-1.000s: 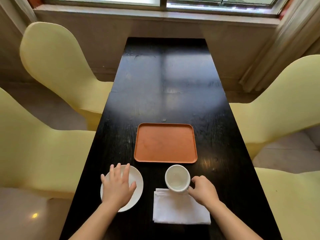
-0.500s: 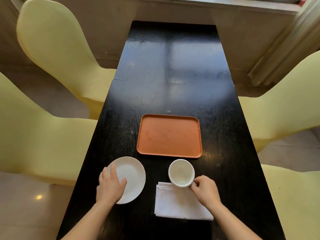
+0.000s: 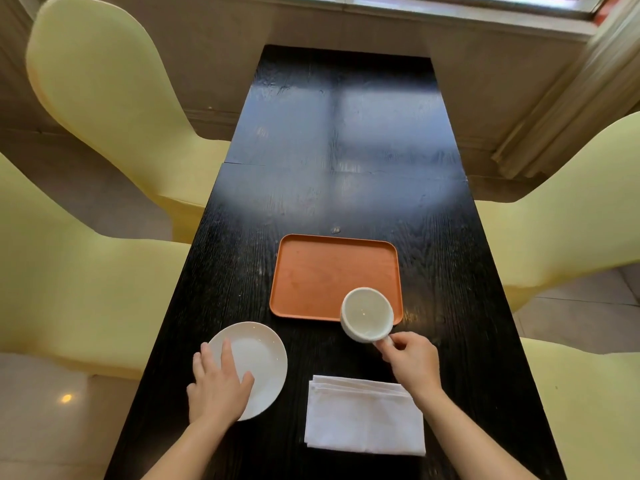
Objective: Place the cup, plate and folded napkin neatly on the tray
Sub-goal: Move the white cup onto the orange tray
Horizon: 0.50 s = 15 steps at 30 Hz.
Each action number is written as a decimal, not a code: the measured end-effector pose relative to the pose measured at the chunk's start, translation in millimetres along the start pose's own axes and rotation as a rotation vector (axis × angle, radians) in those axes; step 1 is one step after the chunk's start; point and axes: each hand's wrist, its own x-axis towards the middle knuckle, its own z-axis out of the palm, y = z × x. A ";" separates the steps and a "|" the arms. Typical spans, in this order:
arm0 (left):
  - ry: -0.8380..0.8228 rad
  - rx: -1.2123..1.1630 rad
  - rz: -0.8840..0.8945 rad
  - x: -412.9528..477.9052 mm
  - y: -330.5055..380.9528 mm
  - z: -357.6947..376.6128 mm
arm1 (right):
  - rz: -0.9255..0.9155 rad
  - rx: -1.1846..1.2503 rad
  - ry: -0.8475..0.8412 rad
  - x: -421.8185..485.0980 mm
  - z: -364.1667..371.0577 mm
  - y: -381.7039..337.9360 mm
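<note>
An orange rectangular tray (image 3: 322, 271) lies on the black table (image 3: 346, 150). My right hand (image 3: 412, 362) pinches the handle of a white cup (image 3: 367, 314), which hangs tilted over the tray's near right corner. A white round plate (image 3: 259, 355) sits on the table left of the tray's front edge. My left hand (image 3: 218, 386) rests flat on the plate's near left part, fingers spread. A folded white napkin (image 3: 363, 415) lies flat below the cup, under my right forearm.
Pale yellow chairs stand on both sides: two on the left (image 3: 104, 98) and two on the right (image 3: 571, 220). A windowsill and wall (image 3: 415, 19) close off the table's far end. A small speck (image 3: 335, 230) lies just beyond the tray.
My right hand has lifted the cup off the table and carried it forward over the tray's near right corner. My left hand has stayed on the plate.
</note>
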 end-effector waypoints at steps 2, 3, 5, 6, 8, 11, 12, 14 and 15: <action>-0.001 -0.005 -0.004 1.0 0.2 1.2 | 0.011 0.037 0.028 17.9 -0.9 -8.9; 0.000 -0.007 -0.007 1.6 0.1 1.6 | 0.027 0.051 0.039 27.2 -0.4 -13.5; -0.003 -0.011 -0.014 2.8 0.3 2.3 | 0.061 0.057 0.073 45.9 3.1 -20.7; -0.005 -0.013 -0.017 3.1 0.2 2.5 | 0.078 0.053 0.092 55.1 5.8 -23.0; -0.010 -0.022 -0.021 3.4 0.1 2.8 | 0.124 0.055 0.120 70.5 11.6 -25.7; -0.015 -0.034 -0.026 4.6 -0.1 2.6 | 0.185 0.080 0.154 88.4 20.2 -27.5; -0.017 -0.035 -0.028 5.0 -0.2 2.5 | 0.202 0.089 0.166 92.9 22.3 -28.0; -0.019 -0.035 -0.032 5.5 -0.2 2.2 | 0.224 0.104 0.188 100.5 25.7 -29.3; -0.020 -0.036 -0.031 5.6 -0.4 2.0 | 0.235 0.111 0.196 103.8 26.7 -30.1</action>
